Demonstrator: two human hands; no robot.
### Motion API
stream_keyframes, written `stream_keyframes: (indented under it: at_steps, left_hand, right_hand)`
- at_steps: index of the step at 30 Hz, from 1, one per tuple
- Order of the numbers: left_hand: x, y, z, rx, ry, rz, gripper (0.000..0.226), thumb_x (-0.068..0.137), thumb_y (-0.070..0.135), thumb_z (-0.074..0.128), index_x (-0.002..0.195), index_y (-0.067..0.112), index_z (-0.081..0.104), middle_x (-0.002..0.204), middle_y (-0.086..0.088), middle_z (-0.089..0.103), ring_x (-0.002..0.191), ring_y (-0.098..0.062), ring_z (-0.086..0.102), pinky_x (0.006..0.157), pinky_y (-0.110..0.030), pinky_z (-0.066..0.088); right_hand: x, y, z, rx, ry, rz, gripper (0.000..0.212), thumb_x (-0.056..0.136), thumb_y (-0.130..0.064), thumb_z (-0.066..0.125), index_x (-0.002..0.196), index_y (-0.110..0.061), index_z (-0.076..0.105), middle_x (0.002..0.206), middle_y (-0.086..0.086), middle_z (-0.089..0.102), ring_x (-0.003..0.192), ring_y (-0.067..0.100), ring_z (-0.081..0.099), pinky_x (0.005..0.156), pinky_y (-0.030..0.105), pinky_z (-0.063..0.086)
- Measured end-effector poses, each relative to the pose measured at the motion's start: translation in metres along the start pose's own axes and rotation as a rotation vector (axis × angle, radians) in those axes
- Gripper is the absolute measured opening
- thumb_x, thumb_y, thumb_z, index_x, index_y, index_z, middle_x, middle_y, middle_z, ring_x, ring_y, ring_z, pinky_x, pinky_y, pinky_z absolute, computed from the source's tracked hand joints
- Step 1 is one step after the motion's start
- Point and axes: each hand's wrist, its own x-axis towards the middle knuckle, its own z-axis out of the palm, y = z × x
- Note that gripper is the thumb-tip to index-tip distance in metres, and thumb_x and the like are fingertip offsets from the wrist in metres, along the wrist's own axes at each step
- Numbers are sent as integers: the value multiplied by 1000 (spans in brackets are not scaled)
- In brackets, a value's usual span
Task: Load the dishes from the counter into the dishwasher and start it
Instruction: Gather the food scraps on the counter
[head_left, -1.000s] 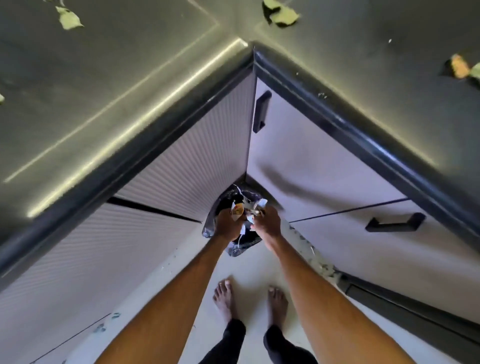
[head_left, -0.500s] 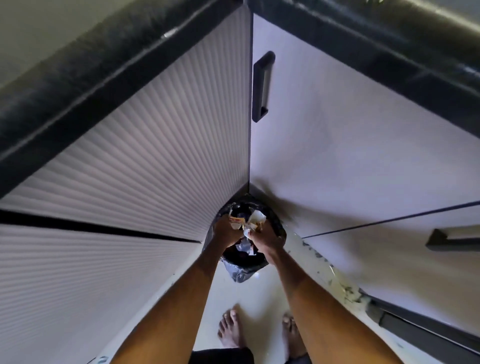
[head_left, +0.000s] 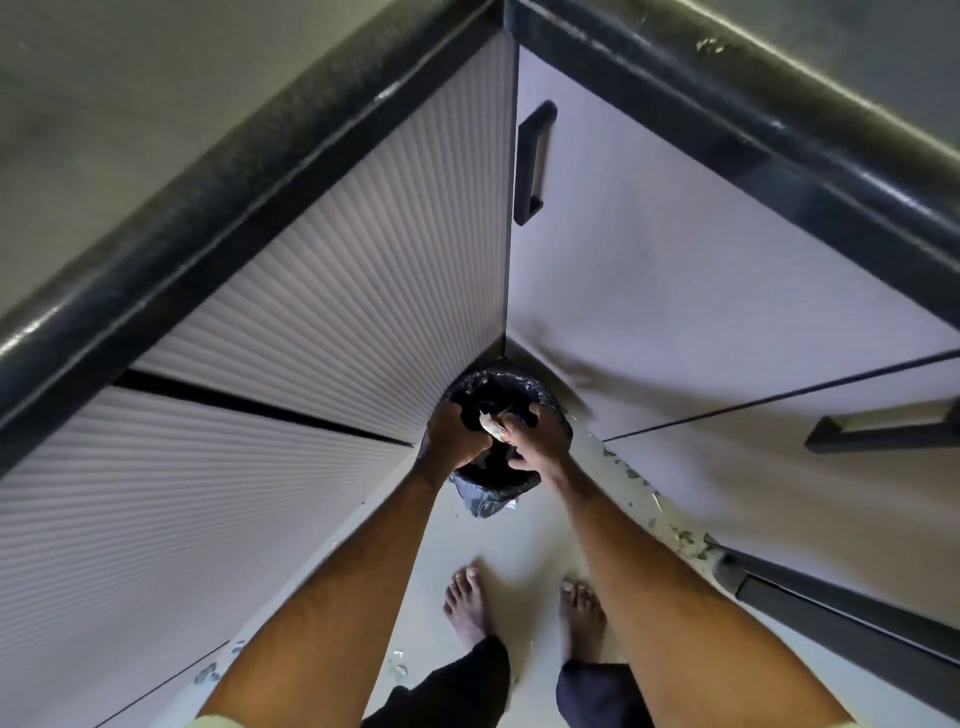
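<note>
A small bin lined with a black bag (head_left: 485, 499) stands on the floor in the corner where two cabinet runs meet. Both my hands reach down over its mouth. My left hand (head_left: 454, 439) is curled, fingers closed at the bin's left rim. My right hand (head_left: 537, 439) pinches a small scrap of pale wrapper (head_left: 491, 427) between fingers and thumb, just above the bag's opening. No dishes and no dishwasher show in this view.
Ribbed white cabinet fronts (head_left: 322, 322) run on the left, smooth white doors with black handles (head_left: 532, 161) on the right. A dark countertop edge (head_left: 779, 150) overhangs both. Crumbs and debris lie along the right plinth (head_left: 649, 488). My bare feet (head_left: 467, 603) stand on the pale floor.
The bundle of paper scraps held between both hands has mostly gone down into the bag; only a small piece stays in my right hand. My view has dropped closer to the bin.
</note>
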Motion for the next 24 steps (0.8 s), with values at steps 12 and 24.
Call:
stream_keyframes:
  at_steps: [12,24]
  left_hand:
    - [-79,17,-43,-23,32,64,13,83,18,67,96,14,66,108,-11,64,104,-23,61,96,-35,48]
    - [-283,104,-229,-137,206,557,34,90,12,54,124,17,56,116,1,64,103,-21,62,91,-37,50]
  right_hand:
    - [-106,-38,-17,104,68,-67,46,94,9,43,137,-1,52,121,18,57,106,26,60,88,43,58]
    - [-363,-200,-25,6,128,-503,29,86,5,51,91,-10,75,87,5,75,77,18,73,61,37,63]
